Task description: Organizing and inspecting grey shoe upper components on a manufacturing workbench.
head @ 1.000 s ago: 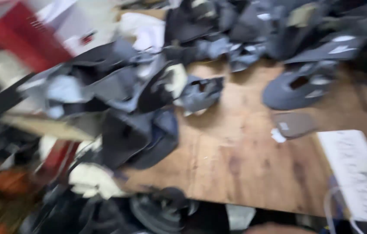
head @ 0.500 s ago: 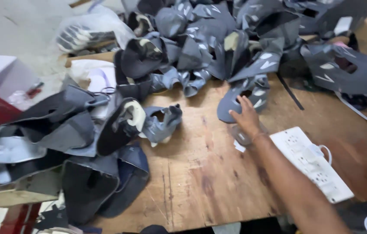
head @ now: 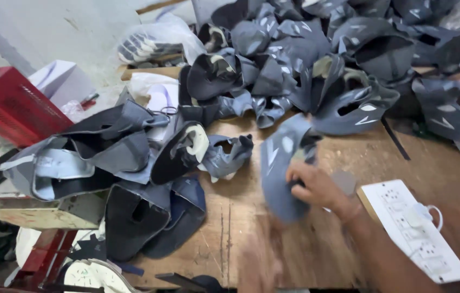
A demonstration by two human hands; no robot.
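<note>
In the head view, the right hand (head: 312, 187) is reaching in from the lower right and its fingers (head: 295, 174) are closing around a grey shoe piece (head: 280, 168), gripping it along its right edge. The piece is hanging just above the wooden table (head: 241, 239), near its middle, and is looking blurred. A blurred shape near the bottom edge, below the piece, may be the left hand (head: 265, 260), but I cannot tell whether its fingers are open or holding anything.

Just to the right of the right hand, a white power strip (head: 414, 230) is lying flat on the table with a white plug sitting in one socket. A small grey patch (head: 344, 182) is lying on the table, touching or just beside the wrist side of the hand.

Behind the held piece, a big heap of grey shoe pieces (head: 317, 59) is covering the far side of the table. To the left, another pile of grey and dark blue pieces (head: 132, 163) is spreading over the table's left edge. A curled grey piece (head: 224, 154) is lying between that pile and the held piece. Further left, a red crate (head: 13, 106) is standing near a white box (head: 61, 81), well apart from the hands. A clear plastic bag (head: 156, 40) is sitting at the far left of the heap.
</note>
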